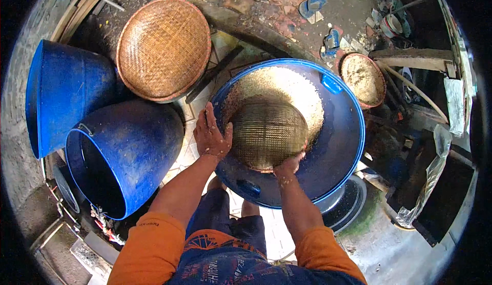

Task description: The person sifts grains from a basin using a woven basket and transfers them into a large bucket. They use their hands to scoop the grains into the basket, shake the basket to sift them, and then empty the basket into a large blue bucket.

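A wide blue tub point(339, 146) stands in front of me, with a heap of pale grains or beans point(302, 87) along its far side. Over the heap, a round woven basket point(269, 131) is tipped with its domed underside toward me. My right hand point(288, 166) grips the basket's near rim, its fingertips partly hidden behind it. To the left, my left hand point(212, 137) is open over the tub's left rim, fingers spread and a few pale bits stuck to the skin. It appears apart from the basket.
Two large blue barrels point(133, 141) lean at the left. Beyond them a round woven tray point(164, 49) covers a container. A smaller basket of pale material point(363, 80) sits right of the tub, near blue sandals point(312, 6). A dark round basin point(346, 203) lies partly under the tub.
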A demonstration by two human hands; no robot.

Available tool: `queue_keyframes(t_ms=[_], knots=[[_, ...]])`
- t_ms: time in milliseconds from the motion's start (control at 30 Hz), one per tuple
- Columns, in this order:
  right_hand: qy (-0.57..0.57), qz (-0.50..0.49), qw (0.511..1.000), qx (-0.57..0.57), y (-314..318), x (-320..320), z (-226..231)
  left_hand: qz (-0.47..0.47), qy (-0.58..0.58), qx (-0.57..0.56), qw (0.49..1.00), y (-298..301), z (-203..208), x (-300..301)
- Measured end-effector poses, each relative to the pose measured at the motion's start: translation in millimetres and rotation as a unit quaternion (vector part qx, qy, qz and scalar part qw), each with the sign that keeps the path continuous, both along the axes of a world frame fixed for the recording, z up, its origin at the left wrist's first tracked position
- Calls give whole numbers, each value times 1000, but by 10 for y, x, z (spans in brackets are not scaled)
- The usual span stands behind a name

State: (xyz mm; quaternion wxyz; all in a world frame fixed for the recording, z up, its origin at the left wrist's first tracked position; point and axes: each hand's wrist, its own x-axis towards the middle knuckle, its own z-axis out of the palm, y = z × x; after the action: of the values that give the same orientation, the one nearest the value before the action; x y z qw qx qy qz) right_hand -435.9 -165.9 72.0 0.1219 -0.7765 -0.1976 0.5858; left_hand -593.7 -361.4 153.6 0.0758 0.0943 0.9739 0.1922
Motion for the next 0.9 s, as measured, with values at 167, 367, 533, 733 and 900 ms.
queue_keyframes(t_ms=[167,367,533,733,900], knots=[[-123,106,986,22,72,15,326,-8,-9,-6,1000,53,-22,-14],[48,40,994,90,563,419,416,1,-25,-16,1000,95,18,-33],[198,64,969,130,792,743,1267,6,-30,2,1000,169,135,-67],[315,68,927,190,893,794,2115,32,-39,26,998,97,146,-56],[49,-30,974,220,1216,1046,1842,6,-29,40,999,80,98,-42]])
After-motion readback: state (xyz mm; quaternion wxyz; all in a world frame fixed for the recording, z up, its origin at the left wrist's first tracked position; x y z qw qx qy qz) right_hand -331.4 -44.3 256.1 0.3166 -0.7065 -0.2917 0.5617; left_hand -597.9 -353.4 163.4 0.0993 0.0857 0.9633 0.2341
